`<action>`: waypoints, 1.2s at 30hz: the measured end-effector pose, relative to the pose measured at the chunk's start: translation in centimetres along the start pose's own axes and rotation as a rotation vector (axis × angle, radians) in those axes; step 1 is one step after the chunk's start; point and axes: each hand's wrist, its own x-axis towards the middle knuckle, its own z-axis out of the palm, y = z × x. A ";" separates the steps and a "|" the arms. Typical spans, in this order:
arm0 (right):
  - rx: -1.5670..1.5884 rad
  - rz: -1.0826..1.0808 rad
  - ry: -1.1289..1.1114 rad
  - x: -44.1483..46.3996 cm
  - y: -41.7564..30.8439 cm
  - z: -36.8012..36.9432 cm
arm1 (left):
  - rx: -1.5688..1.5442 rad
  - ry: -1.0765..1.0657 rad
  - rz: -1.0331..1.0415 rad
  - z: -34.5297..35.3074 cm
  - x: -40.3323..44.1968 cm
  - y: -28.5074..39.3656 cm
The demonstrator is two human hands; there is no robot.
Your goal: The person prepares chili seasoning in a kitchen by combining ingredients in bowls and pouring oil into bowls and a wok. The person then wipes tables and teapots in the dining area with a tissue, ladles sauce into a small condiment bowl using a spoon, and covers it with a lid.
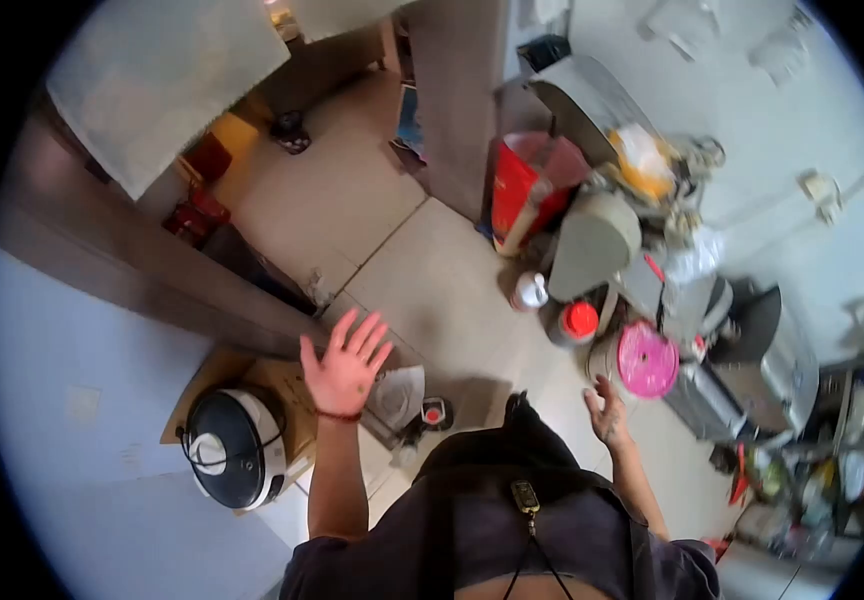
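My left hand (347,368) is raised with the palm showing and the fingers spread, and nothing is in it. A dark red bracelet (337,416) circles that wrist. Left of that forearm, a rice cooker (237,447) with a black lid and white body sits on a cardboard box (297,395). My right hand (607,412) hangs on the other side of my body, fingers apart, holding nothing that I can see. The nearest thing to it is a tub with a pink lid (648,360). Beside that tub stands a jar with a red lid (579,320).
A tiled floor (432,270) leads to a doorway with a hanging cloth curtain (172,85). Along the right wall stand a grey machine (597,240), a red bag (527,195), a white bottle (529,291) and a metal bin (767,360). A cluttered shelf (862,410) is at far right.
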 end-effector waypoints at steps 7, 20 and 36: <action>0.250 -0.632 -0.321 28.1 -21.4 2.9 | 1.038 0.271 0.501 2.1 7.4 6.1; 0.379 -1.410 -0.402 55.6 -58.9 11.6 | 1.377 -0.070 1.099 11.5 38.2 28.4; 0.187 -0.822 0.177 102.8 -69.3 35.8 | 1.246 1.011 1.077 -13.4 61.3 51.8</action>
